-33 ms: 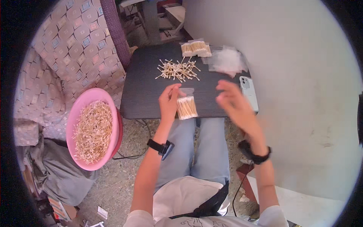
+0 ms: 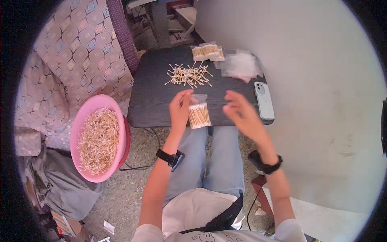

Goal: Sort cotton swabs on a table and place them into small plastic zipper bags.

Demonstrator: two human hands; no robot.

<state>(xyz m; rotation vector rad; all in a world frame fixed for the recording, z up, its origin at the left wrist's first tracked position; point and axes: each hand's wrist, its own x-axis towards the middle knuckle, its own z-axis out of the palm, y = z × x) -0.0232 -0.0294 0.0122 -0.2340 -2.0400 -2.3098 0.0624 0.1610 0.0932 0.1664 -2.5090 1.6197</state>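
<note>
My left hand (image 2: 180,107) is closed on the left upper edge of a small clear zip bag (image 2: 199,99) at the table's near edge. Inside the bag, cotton swabs (image 2: 199,115) stand side by side in a packed row. To the right of the bag, my right hand (image 2: 241,112) hovers with nothing in it, slightly blurred, its fingers apart and reaching toward the bag. Beyond both hands lies a loose heap of cotton swabs (image 2: 188,76) on the black table (image 2: 149,103).
Filled swab bags (image 2: 208,52) lie at the table's far edge, beside a pile of clear empty bags (image 2: 242,65). A white phone (image 2: 264,101) rests along the right edge, near the wall (image 2: 318,80). A pink basin (image 2: 75,139) full of swabs stands at left.
My right hand has shifted a little left, closer to the bag. My left hand still holds the bag in the same place.
</note>
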